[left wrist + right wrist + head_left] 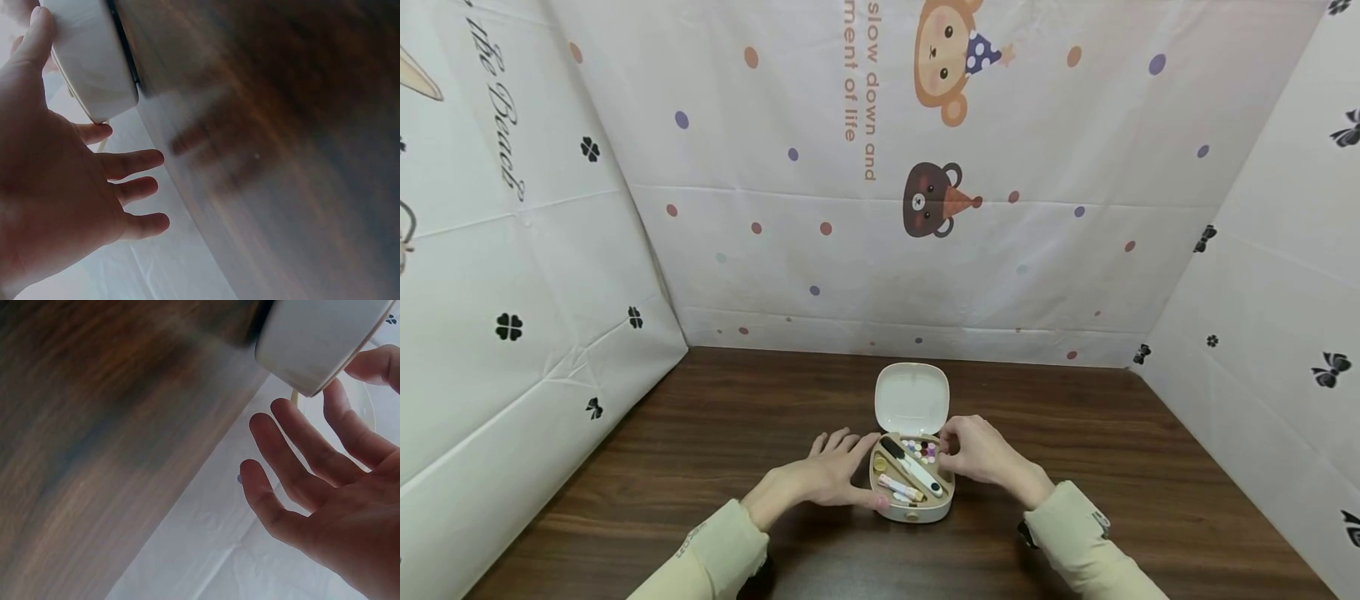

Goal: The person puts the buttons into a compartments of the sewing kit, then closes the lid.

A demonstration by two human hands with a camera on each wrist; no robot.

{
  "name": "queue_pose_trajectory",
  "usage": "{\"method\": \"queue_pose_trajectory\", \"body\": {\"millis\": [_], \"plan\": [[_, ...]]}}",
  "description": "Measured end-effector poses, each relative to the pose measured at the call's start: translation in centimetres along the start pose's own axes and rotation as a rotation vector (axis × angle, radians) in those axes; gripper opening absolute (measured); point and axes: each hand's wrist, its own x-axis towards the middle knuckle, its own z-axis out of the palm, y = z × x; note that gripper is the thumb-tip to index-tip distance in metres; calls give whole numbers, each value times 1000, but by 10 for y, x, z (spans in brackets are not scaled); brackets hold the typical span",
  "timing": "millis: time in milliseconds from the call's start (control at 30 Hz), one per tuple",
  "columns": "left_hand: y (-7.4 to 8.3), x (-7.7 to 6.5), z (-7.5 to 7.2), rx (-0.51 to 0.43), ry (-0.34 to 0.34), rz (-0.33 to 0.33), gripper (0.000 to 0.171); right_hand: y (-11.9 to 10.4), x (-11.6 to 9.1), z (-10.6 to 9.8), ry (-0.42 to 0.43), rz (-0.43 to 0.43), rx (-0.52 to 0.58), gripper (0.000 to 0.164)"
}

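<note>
A small rounded white case (913,515) with a beige inside stands on the table, its white lid (912,397) raised at the back. Across its middle lies a black-and-white pen-shaped tool (917,473). Small tubes (901,487) and a gold round piece (880,463) sit in the left compartment; several coloured dots (922,451) fill the back right one. My left hand (831,473) has its fingers spread along the case's left side, thumb at the front. My right hand (985,454) is at the right rim, thumb and index finger bent over it; nothing shows between them.
The dark wooden table (775,392) reflects the hands in the left wrist view. White printed sheets stand as a back wall (737,267), a left wall (550,275) and a right wall (1270,275).
</note>
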Motion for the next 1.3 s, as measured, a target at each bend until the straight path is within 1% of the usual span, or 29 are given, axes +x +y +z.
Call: {"method": "queue_pose_trajectory", "body": {"millis": [167, 367, 567, 800, 933, 1033, 1100, 1133, 1200, 1233, 1300], "plan": [[1, -1, 0, -6, 1, 1, 101, -2, 0, 2, -14, 22, -15, 14], [0, 0, 2, -4, 4, -1, 102, -2, -1, 3, -13, 6, -75, 14], [-1, 1, 3, 0, 6, 1, 102, -4, -3, 0, -8, 2, -75, 12], [0, 0, 2, -2, 6, 10, 101, -4, -6, -10, 60, 18, -25, 9], [1, -2, -2, 1, -2, 21, 101, 0, -8, -18, 106, 32, 16, 6], [1, -2, -7, 3, 0, 29, 101, 4, -9, -23, 141, 30, 33, 9], [1, -2, -10, -5, 15, 34, 100, 7, -10, -25, 158, 24, 52, 13], [1, -2, -12, -17, 27, 36, 98, 8, -11, -25, 164, 23, 63, 16], [0, 0, -15, -77, 62, 44, 94, 10, -11, -26, 171, 32, 98, 23], [0, 1, -16, -131, 77, 44, 92, 11, -11, -27, 170, 38, 120, 28], [0, 5, -17, -270, 113, 51, 89, 12, -10, -27, 155, 71, 182, 38]]}}
